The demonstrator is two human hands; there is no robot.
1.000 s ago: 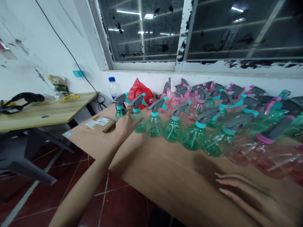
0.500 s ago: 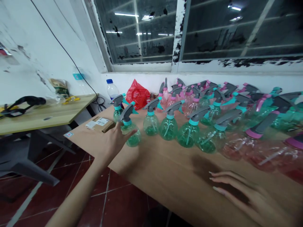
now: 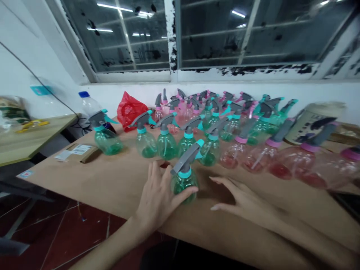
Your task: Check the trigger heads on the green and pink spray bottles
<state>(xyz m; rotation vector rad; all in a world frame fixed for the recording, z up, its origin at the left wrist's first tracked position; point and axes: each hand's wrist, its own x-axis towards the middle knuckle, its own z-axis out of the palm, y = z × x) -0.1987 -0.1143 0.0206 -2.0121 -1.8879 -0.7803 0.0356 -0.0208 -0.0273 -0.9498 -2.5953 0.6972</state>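
- Green spray bottle (image 3: 184, 185): clear round green body, teal collar, grey trigger head, teal nozzle aimed up and to the right. Near front edge of counter (image 3: 112, 183), roughly upright; can't tell if base touches down.
- Left hand (image 3: 156, 198): grip closed round the bottle body, thumb across the front, fingers on its left side.
- Right hand (image 3: 247, 198): grip open and unloaded, thumb and fingers spread, just right of the bottle.
- Front row just behind: green bottles (image 3: 167, 146), then pink bottles (image 3: 255, 161) to the right. They block the straight path back; nozzle overlaps one in view, contact unclear.
- Far left: lone green sprayer (image 3: 108, 140) beside a cardboard packet (image 3: 87, 153).
- Behind: more pink and green sprayers, crowded; red plastic bag (image 3: 131, 110), blue-capped bottle (image 3: 89, 105) left of it.
- Back: window (image 3: 253, 37) above.
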